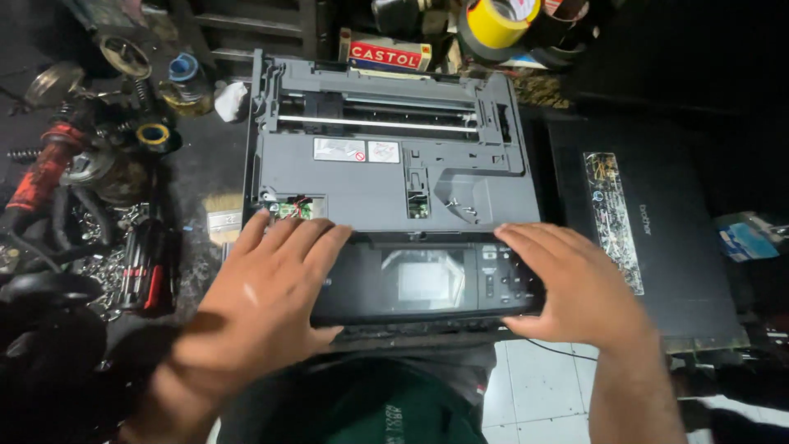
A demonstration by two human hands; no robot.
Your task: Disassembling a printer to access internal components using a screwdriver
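A grey printer lies in front of me with its top cover off, showing a metal rail and inner frame. Along its near edge runs a black control panel with a small screen and buttons. My left hand rests flat on the panel's left end, fingers spread toward a small green circuit board. My right hand lies on the panel's right end, thumb curled under its front edge. Neither hand lifts anything.
A black scanner lid lies to the right of the printer. Tools, springs, screws and a red-handled tool crowd the left. Tape rolls and a red-and-white box sit behind. White floor tiles show below.
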